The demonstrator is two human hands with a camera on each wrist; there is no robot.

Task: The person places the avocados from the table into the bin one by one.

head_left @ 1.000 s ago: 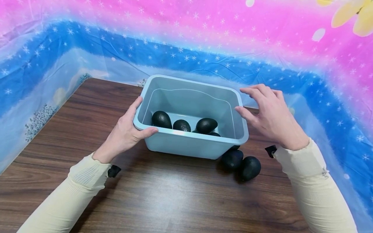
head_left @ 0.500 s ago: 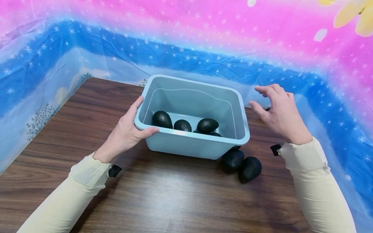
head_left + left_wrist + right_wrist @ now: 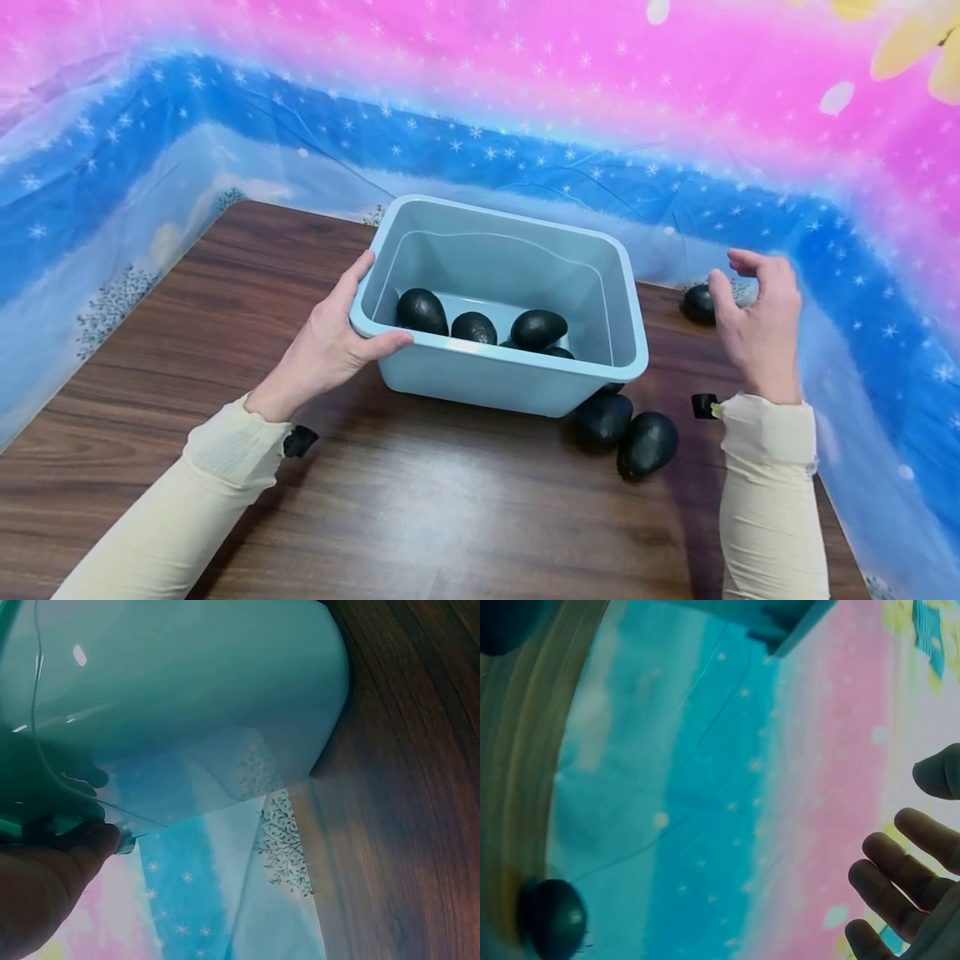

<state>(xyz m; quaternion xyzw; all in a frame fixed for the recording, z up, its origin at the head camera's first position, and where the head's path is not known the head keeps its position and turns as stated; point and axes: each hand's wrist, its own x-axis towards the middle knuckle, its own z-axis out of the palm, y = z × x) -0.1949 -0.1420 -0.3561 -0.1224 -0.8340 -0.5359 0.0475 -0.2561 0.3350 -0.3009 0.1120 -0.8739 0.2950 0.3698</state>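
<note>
Avocado (image 3: 698, 305) near the right hand (image 3: 761, 327) looks black, seemingly smooth.

So the right hand (image 3: 759, 321) has swung away from the bin's (image 3: 639, 333) right rim, and the back-right avocado (image 3: 697, 305), hidden a second ago, now shows beside the thumb.

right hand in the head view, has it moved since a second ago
Yes: judged against the bin, the right hand has moved rightward, away from the bin's right rim, and is now near the lone avocado.
</note>
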